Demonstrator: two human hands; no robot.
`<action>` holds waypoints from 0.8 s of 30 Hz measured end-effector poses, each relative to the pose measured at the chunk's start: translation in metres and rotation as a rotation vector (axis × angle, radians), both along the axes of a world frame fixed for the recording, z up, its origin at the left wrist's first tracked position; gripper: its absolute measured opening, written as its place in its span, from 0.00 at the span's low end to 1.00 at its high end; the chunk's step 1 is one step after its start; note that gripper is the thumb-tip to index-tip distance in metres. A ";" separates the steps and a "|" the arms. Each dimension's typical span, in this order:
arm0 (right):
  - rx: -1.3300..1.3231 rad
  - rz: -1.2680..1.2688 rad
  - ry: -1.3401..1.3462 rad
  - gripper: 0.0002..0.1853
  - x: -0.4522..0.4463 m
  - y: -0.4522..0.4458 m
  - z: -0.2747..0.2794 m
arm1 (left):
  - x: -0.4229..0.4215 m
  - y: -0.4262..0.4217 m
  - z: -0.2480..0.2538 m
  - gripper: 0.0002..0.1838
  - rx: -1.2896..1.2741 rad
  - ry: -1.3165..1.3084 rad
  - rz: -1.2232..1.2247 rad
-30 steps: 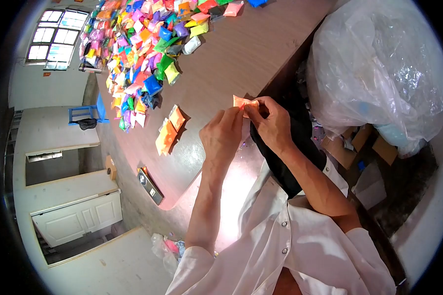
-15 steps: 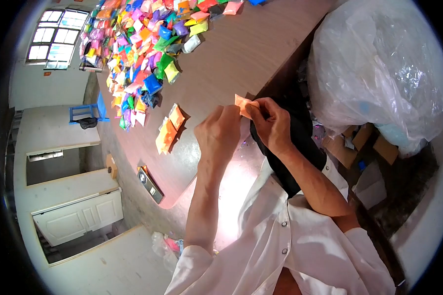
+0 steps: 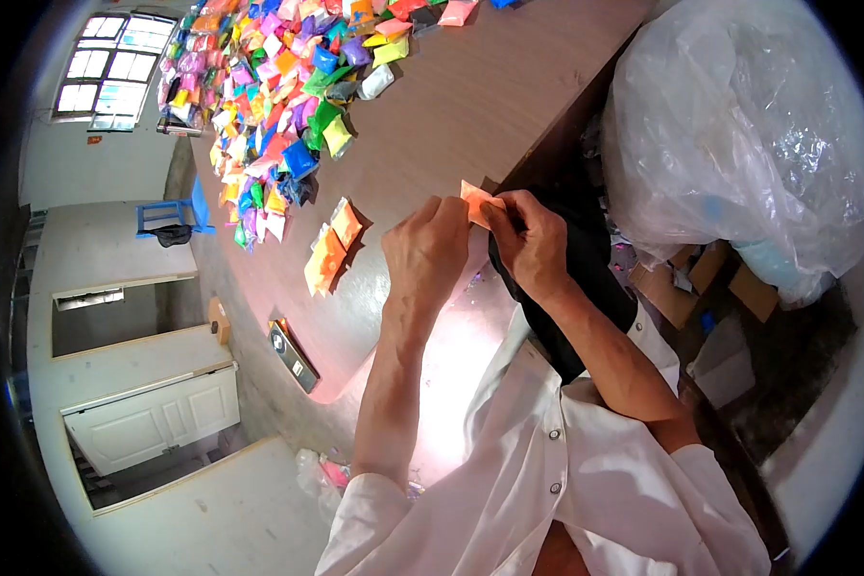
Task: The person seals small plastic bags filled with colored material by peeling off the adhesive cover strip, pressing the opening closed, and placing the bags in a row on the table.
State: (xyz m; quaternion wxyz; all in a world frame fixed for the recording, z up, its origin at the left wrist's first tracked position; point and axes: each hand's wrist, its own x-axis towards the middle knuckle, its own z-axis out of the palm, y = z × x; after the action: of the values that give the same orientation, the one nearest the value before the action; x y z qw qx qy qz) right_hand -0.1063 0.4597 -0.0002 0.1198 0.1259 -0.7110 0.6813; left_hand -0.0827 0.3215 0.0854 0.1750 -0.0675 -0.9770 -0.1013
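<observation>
A small orange packet is held up between my two hands, over the near edge of the table. My right hand is closed, thumb and fingers pinching the packet's right side. My left hand is closed with its back towards me; its fingertips meet the packet's left edge but are mostly hidden. Orange packets in clear wrapping lie on the brown table, left of my left hand.
A big heap of colourful packets covers the far left of the table. A phone-like dark object lies near the table corner. On the right stands a large clear plastic bag, with cardboard pieces below it.
My left hand and forearm have shifted very slightly. Both hands stay at the orange packet, which has barely moved.
</observation>
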 end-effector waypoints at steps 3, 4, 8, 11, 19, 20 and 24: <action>0.008 0.002 -0.014 0.10 0.000 0.000 0.002 | 0.000 -0.003 0.006 0.04 -0.033 0.003 0.007; -0.003 -0.002 -0.014 0.10 -0.001 -0.001 0.000 | 0.001 -0.002 0.006 0.04 -0.035 0.001 0.006; 0.003 -0.019 0.012 0.09 0.001 -0.001 0.000 | 0.002 -0.004 0.006 0.04 -0.069 -0.012 -0.035; 0.031 -0.019 0.020 0.09 0.001 -0.001 -0.001 | 0.002 -0.007 0.004 0.05 -0.064 -0.006 -0.059; 0.015 0.026 0.046 0.06 0.001 0.002 -0.001 | 0.001 -0.004 0.011 0.05 -0.057 -0.025 -0.136; 0.048 0.009 0.059 0.05 0.001 0.003 0.001 | 0.000 -0.006 0.011 0.05 -0.054 -0.022 -0.098; 0.058 -0.012 0.084 0.05 -0.001 0.002 -0.002 | 0.000 -0.007 0.008 0.04 -0.026 -0.029 -0.056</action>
State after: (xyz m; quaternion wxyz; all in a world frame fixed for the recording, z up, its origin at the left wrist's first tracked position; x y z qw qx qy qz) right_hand -0.1070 0.4621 -0.0023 0.1500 0.1536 -0.7254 0.6539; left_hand -0.0823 0.3149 0.0929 0.1570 -0.0956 -0.9784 -0.0943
